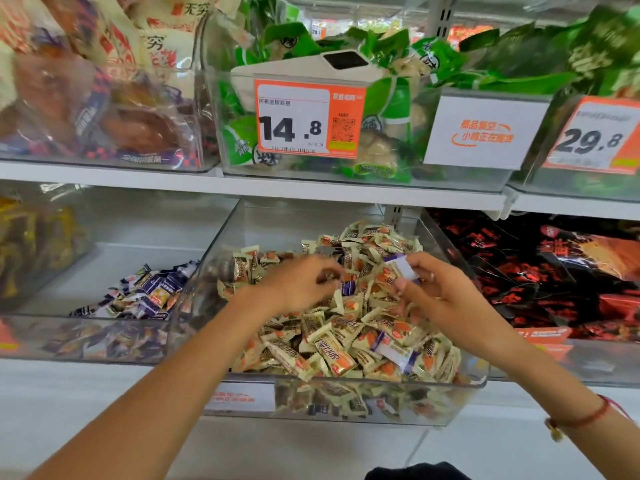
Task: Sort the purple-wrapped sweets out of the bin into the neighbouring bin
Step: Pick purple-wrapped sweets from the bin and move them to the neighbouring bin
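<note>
White lower shelf [69, 393] carries clear bins side by side. Centre bin [346, 403], under both hands, heaped with cream-wrapped sweets. Neighbouring bin [86, 341], beyond the left hand, holds purple-wrapped sweets. Past the right hand, red-and-black packets. Upper shelf [242, 185], above the hands, bears bins of green and brown packets.

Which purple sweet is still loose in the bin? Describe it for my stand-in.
Find the clear middle bin of cream-wrapped sweets on the lower shelf. Near its front right, below the right hand, lies a white wrapper with purple ends, unlike its cream-and-orange neighbours.
</note>
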`<act>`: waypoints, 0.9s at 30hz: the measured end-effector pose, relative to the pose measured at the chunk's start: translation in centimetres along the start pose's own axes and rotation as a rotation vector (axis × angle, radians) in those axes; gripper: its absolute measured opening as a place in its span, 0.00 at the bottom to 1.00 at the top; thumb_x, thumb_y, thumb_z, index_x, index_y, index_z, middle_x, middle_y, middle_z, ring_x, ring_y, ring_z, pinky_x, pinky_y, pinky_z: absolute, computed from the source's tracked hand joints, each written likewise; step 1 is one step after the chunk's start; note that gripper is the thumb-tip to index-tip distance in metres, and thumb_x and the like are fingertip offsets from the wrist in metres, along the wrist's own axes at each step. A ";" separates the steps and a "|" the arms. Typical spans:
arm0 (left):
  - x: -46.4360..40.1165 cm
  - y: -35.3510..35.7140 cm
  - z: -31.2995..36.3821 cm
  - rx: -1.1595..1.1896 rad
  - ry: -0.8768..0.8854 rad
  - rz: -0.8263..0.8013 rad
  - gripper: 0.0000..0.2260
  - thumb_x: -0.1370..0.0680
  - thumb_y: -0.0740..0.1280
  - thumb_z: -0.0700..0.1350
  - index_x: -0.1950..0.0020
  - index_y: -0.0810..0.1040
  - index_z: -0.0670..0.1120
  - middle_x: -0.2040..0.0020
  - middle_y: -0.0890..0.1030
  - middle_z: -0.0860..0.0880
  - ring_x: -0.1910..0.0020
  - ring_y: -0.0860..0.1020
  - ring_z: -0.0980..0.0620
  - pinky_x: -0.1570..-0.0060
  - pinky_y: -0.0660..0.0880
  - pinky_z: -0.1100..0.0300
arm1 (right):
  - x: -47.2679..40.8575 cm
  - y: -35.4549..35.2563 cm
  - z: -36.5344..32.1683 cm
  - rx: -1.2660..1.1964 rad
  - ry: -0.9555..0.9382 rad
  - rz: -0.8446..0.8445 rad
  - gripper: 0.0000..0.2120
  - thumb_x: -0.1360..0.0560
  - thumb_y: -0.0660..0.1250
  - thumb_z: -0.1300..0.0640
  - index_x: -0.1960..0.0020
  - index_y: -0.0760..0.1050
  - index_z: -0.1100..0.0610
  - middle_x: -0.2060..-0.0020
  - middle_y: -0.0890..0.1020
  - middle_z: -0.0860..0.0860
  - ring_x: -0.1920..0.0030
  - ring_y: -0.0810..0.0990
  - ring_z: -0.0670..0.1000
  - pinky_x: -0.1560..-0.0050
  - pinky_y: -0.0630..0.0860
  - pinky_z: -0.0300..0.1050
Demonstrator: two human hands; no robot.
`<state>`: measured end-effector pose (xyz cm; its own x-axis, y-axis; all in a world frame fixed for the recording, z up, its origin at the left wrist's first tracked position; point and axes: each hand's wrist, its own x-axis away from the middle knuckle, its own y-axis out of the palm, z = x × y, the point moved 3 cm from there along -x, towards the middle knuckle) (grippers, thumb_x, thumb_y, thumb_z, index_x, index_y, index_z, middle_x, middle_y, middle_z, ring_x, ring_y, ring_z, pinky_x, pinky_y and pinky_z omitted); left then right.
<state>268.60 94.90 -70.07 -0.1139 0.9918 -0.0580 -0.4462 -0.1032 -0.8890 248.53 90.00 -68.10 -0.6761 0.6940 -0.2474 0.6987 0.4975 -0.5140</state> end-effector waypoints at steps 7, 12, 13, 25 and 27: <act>-0.1 0.5 0.0 -0.267 0.014 0.038 0.14 0.20 0.63 0.48 0.34 0.74 0.52 0.40 0.78 0.49 0.43 0.75 0.49 0.49 0.71 0.57 | 0.7 -0.2 -1.4 0.437 -0.242 -0.188 0.14 0.22 0.65 0.57 0.43 0.76 0.40 0.46 0.79 0.36 0.56 0.81 0.40 0.60 0.75 0.32; 3.5 -0.7 0.4 -0.255 0.061 0.278 0.13 0.20 0.61 0.52 0.37 0.76 0.52 0.45 0.78 0.54 0.44 0.72 0.55 0.45 0.69 0.61 | 1.8 1.1 -1.3 0.822 -0.335 -0.441 0.16 0.21 0.61 0.44 0.34 0.71 0.37 0.41 0.71 0.38 0.42 0.70 0.40 0.46 0.73 0.38; 4.6 -1.0 0.5 -0.228 0.065 0.335 0.14 0.20 0.61 0.52 0.35 0.75 0.52 0.43 0.77 0.55 0.42 0.73 0.56 0.45 0.68 0.63 | 2.0 1.1 -1.4 0.902 -0.338 -0.485 0.19 0.21 0.59 0.41 0.31 0.67 0.36 0.39 0.68 0.39 0.39 0.68 0.41 0.42 0.71 0.39; 11.7 -3.5 -2.3 -0.087 0.057 0.629 0.16 0.23 0.63 0.54 0.38 0.78 0.52 0.46 0.79 0.58 0.53 0.76 0.60 0.54 0.75 0.61 | 0.0 2.0 -3.0 1.056 -0.276 -0.638 0.23 0.27 0.69 0.47 0.33 0.72 0.42 0.42 0.74 0.43 0.44 0.72 0.45 0.41 0.71 0.44; 12.3 -3.6 -3.1 -0.078 0.054 0.656 0.15 0.23 0.63 0.53 0.38 0.78 0.51 0.46 0.80 0.56 0.53 0.75 0.61 0.55 0.74 0.62 | -0.1 2.1 -2.9 1.041 -0.329 -0.593 0.18 0.26 0.67 0.50 0.36 0.75 0.42 0.46 0.77 0.42 0.46 0.75 0.43 0.46 0.72 0.41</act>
<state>271.53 107.70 -68.96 -0.2947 0.7277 -0.6193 -0.2335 -0.6833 -0.6918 250.74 92.44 -66.80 -0.9557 0.2647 0.1287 -0.1506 -0.0641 -0.9865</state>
